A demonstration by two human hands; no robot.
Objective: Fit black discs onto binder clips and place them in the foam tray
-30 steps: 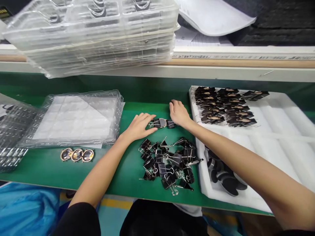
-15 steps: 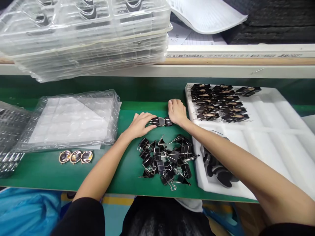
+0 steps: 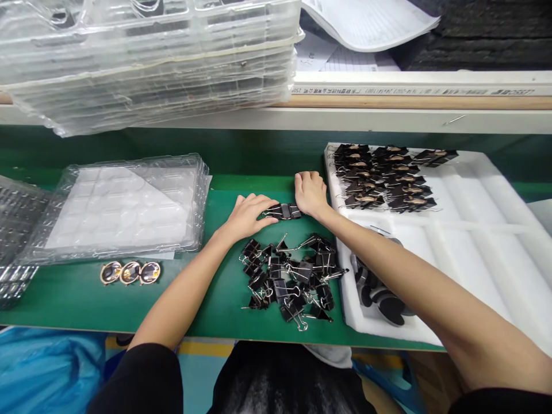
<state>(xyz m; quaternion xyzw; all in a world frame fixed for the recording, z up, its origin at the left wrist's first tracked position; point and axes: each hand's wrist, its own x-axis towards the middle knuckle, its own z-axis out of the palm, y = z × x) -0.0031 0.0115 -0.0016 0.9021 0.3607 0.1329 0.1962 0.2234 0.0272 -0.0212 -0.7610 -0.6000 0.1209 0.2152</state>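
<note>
My left hand [image 3: 250,216] grips a black binder clip [image 3: 272,212] with silver wire handles, thumb in front and fingers behind. This clip sits at the left side of a small dark piece [image 3: 286,211], whose rounded outline is mostly covered. A second binder clip [image 3: 295,211] is at the piece's right side. My right hand [image 3: 311,194] is closed at that clip's outer end, and the hand hides its handles. Just in front of both hands lies a loose pile of black binder clips [image 3: 293,270] on the green table [image 3: 215,299].
On the right, a white foam tray [image 3: 466,247] holds rows of clipped pieces [image 3: 390,178] and dark rounded parts [image 3: 388,302]. Three gold-rimmed round pieces [image 3: 130,272] lie at left, near clear plastic trays [image 3: 129,207]. More trays [image 3: 172,80] overhang the shelf edge [image 3: 388,119].
My left hand has moved slightly right with its binder clip. The two clips now stand closer together, covering more of the piece between them. My right hand stays almost where it was.
</note>
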